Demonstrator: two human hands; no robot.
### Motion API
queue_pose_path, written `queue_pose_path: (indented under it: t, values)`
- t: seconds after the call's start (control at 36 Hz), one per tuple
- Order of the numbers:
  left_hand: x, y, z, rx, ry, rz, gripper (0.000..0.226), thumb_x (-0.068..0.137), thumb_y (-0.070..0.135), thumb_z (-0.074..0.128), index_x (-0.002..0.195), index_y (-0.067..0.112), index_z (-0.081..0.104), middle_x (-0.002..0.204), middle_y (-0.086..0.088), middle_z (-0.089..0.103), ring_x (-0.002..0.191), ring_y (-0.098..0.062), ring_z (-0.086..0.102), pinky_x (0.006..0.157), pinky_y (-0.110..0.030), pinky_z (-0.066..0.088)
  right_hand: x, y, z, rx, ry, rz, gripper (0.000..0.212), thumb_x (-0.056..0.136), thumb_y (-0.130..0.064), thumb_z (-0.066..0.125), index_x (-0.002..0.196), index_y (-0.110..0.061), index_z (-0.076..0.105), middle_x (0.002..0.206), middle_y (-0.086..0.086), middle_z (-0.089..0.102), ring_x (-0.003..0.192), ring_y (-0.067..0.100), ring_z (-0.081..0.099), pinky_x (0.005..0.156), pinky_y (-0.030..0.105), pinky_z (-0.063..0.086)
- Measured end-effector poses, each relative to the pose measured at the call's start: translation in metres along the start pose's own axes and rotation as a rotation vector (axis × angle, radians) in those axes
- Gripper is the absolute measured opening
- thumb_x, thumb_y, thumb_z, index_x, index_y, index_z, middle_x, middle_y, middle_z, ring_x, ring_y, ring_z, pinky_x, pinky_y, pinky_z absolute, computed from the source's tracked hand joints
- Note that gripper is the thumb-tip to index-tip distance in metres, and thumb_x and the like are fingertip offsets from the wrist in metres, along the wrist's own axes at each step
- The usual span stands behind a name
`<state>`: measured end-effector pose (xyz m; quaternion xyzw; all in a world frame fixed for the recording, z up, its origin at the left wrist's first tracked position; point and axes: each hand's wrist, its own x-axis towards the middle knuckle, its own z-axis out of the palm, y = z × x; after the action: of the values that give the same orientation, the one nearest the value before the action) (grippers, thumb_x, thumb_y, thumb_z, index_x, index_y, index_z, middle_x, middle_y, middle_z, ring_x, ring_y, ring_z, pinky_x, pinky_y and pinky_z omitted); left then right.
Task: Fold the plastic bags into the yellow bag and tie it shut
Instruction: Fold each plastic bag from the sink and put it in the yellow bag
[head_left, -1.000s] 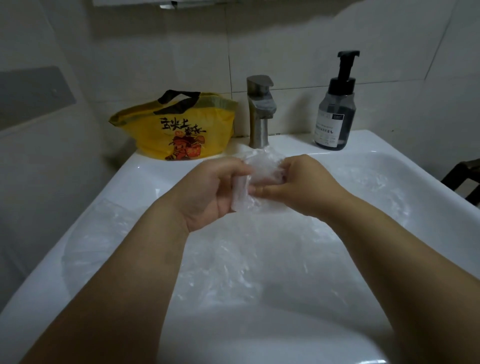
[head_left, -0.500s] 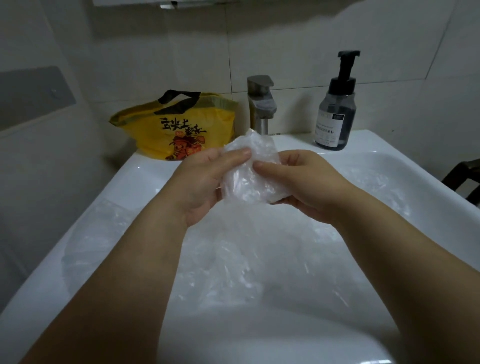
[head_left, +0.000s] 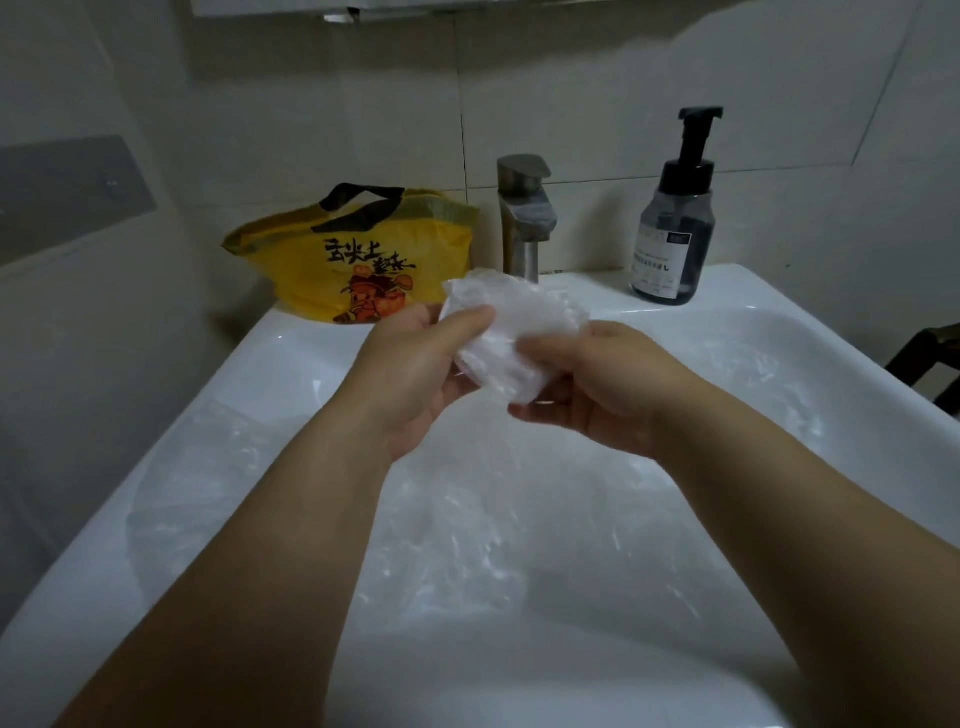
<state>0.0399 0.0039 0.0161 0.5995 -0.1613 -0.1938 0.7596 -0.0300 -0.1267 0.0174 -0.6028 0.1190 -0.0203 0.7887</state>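
While both hands are meeting over the sink (head_left: 779, 291), they are sharing 1 folded plastic bag (head_left: 511, 340). The left hand (head_left: 415, 364) is pinching its upper left end between thumb and curled fingers. The right hand (head_left: 602, 384) is cupping its lower right end from beneath, with the thumb pressing on top. The small packet's long axis is running at a slant, from high on the left down to the right.

The yellow bag (head_left: 363, 260) is sitting on the back ledge, beyond the hands and to their left, so the left hand is lying nearer to it. Its black handles are pointing upward. How wide its mouth is gaping cannot be told from here.

The tap (head_left: 524, 218) is standing just right of the yellow bag, directly behind the packet, and is probably crowding any straight forward reach. A soap bottle (head_left: 672, 234) is standing further right, well apart from that path. More loose plastic bags (head_left: 467, 545) are lying spread in the basin beneath the forearms, waiting to be folded.
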Motion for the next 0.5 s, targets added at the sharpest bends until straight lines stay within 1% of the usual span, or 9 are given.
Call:
queue_pose_path:
  t: [0.06,0.14,0.22,0.31,0.33,0.42,0.44,0.47,0.5]
  values:
    - [-0.001,0.003,-0.001,-0.023,-0.057,-0.032,0.020,0.089,0.014,0.062,0.108,0.007,0.063,0.098,-0.008,0.075,0.092,-0.019,0.071,0.079,-0.031,0.059,0.000,-0.003,-0.001,0.036,-0.006,-0.011,0.023,0.092,-0.006,0.056,0.114,0.000,0.056,0.089,0.016,0.066,0.066,0.020,0.065,0.058,0.028,0.057]
    - [-0.004,0.003,0.000,0.054,-0.181,-0.074,0.038,0.078,0.025,0.067,0.113,0.012,0.064,0.103,-0.010,0.074,0.091,-0.018,0.070,0.080,-0.030,0.057,-0.001,-0.005,-0.004,-0.020,-0.056,0.025,0.023,0.092,-0.009,0.056,0.112,0.001,0.058,0.077,0.012,0.065,0.058,0.015,0.061,0.052,0.023,0.053]
    - [-0.006,-0.002,0.001,0.151,-0.166,-0.072,0.026,0.088,0.020,0.064,0.113,0.012,0.066,0.100,-0.008,0.073,0.087,-0.016,0.069,0.070,-0.025,0.057,-0.003,-0.005,-0.008,-0.073,-0.095,0.048,0.017,0.092,-0.009,0.055,0.104,0.001,0.061,0.077,0.013,0.061,0.058,0.015,0.056,0.049,0.020,0.051]
    - [-0.003,0.000,-0.001,0.038,-0.085,-0.079,0.014,0.094,0.010,0.057,0.104,0.009,0.066,0.095,-0.008,0.073,0.082,-0.015,0.069,0.066,-0.023,0.058,-0.003,-0.009,-0.012,-0.042,-0.091,0.052,0.008,0.092,-0.005,0.054,0.095,0.000,0.060,0.072,0.012,0.057,0.056,0.015,0.053,0.046,0.018,0.050]
    - [-0.002,0.001,-0.002,-0.008,-0.067,-0.079,0.013,0.094,0.008,0.056,0.102,0.008,0.066,0.096,-0.009,0.073,0.083,-0.016,0.069,0.069,-0.025,0.058,-0.003,-0.011,-0.014,-0.030,-0.094,0.050,0.007,0.092,-0.005,0.054,0.092,-0.001,0.060,0.069,0.011,0.058,0.054,0.014,0.053,0.046,0.018,0.050]
    - [0.000,0.002,-0.002,-0.026,-0.042,-0.065,0.014,0.094,0.006,0.055,0.103,0.004,0.065,0.112,-0.018,0.069,0.100,-0.026,0.065,0.091,-0.036,0.053,-0.003,-0.013,-0.017,0.006,-0.125,0.045,0.008,0.091,-0.007,0.055,0.087,-0.002,0.060,0.067,0.009,0.059,0.051,0.012,0.054,0.046,0.017,0.050]
    - [0.000,0.002,-0.002,-0.032,-0.038,-0.063,0.013,0.094,0.005,0.054,0.102,0.005,0.065,0.115,-0.019,0.068,0.104,-0.028,0.064,0.095,-0.039,0.051,-0.003,-0.014,-0.018,0.018,-0.134,0.042,0.008,0.091,-0.007,0.055,0.087,-0.002,0.060,0.067,0.009,0.060,0.050,0.012,0.054,0.046,0.017,0.050]
    - [0.000,0.003,-0.003,-0.046,-0.038,-0.062,0.013,0.094,0.004,0.053,0.100,0.005,0.065,0.114,-0.020,0.068,0.104,-0.028,0.064,0.095,-0.039,0.051,-0.003,-0.014,-0.019,0.033,-0.138,0.040,0.008,0.091,-0.007,0.054,0.088,-0.002,0.060,0.066,0.009,0.060,0.050,0.012,0.054,0.047,0.017,0.050]
    - [0.000,0.004,-0.004,-0.068,-0.047,-0.064,0.014,0.095,0.003,0.052,0.098,0.005,0.065,0.110,-0.019,0.069,0.102,-0.027,0.064,0.091,-0.036,0.053,-0.003,-0.015,-0.019,0.050,-0.138,0.035,0.008,0.091,-0.007,0.054,0.089,-0.001,0.060,0.066,0.009,0.061,0.049,0.011,0.055,0.047,0.017,0.050]
